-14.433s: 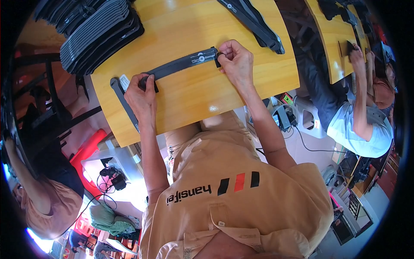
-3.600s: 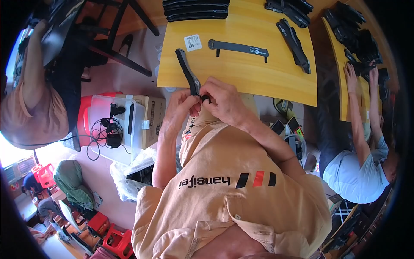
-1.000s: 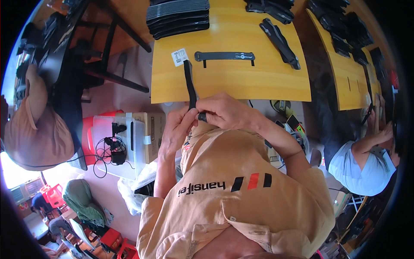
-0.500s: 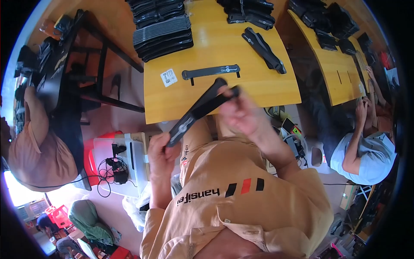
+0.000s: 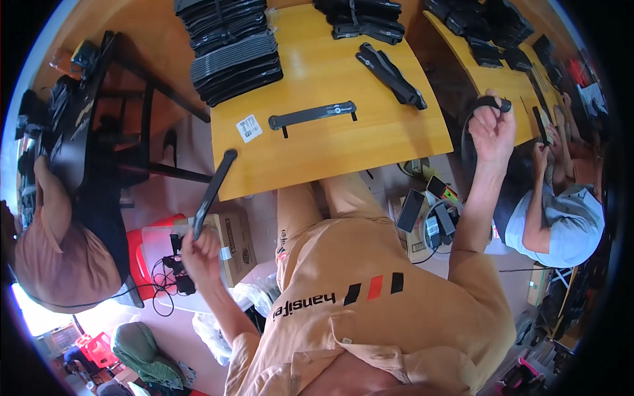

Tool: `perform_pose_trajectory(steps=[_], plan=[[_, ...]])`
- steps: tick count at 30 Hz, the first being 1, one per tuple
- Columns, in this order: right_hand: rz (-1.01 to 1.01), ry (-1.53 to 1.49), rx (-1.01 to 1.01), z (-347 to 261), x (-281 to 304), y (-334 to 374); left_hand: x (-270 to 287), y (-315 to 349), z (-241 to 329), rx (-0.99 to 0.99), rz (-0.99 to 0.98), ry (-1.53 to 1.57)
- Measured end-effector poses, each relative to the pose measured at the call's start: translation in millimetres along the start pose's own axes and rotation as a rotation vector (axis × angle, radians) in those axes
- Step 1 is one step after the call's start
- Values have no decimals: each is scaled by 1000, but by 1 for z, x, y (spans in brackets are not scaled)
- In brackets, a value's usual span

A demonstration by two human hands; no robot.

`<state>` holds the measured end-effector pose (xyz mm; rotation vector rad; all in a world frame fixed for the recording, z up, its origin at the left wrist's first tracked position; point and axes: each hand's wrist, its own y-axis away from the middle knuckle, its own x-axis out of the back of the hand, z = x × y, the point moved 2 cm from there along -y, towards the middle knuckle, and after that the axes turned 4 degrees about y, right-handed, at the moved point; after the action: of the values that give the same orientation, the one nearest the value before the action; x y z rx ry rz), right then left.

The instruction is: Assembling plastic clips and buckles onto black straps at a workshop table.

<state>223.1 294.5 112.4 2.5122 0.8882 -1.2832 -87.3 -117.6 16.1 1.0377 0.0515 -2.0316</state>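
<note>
My left hand (image 5: 201, 254), closed, grips the lower end of a flat black strap (image 5: 214, 188) with a rounded tip that points up toward the table's near left corner. Off the table's right side, my right hand (image 5: 495, 135) is raised and closed around another black strap (image 5: 484, 103); part of it hangs in a blurred curve beside the wrist. Between the hands, one dark strap (image 5: 314, 116) lies across the yellow table (image 5: 297, 158), with two short black tabs under it. A white printed label (image 5: 249, 129) is just left of that strap.
Tall stacks of black straps (image 5: 234, 69) stand at the table's back left. A strap bundle (image 5: 393, 76) lies at right, below another pile (image 5: 366, 20). Co-workers sit on both sides, one in a light blue shirt (image 5: 561, 224). A cardboard box (image 5: 234, 244) stands below left.
My hands have moved far apart, left hand to the lower left and right hand up to the right. The black straps that were together between them are now separate, one in each hand.
</note>
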Motion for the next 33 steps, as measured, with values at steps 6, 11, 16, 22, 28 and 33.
perform_pose_trajectory(steps=[6,11,16,22,28,33], plan=[[-32,803,113,10,-15,14,-3,-54,-87,87,194,-119],[74,1676,269,19,-15,17,-4,-68,-137,377,126,-265],[186,1574,341,11,-2,16,-13,-55,-120,451,272,-513],[-168,1254,138,11,-11,22,-13,-47,-61,-224,252,-753],[-622,1222,-23,100,-66,28,-179,-43,-89,-577,-435,-914],[-333,1080,-215,120,-43,21,-166,-64,-107,205,-631,-867]])
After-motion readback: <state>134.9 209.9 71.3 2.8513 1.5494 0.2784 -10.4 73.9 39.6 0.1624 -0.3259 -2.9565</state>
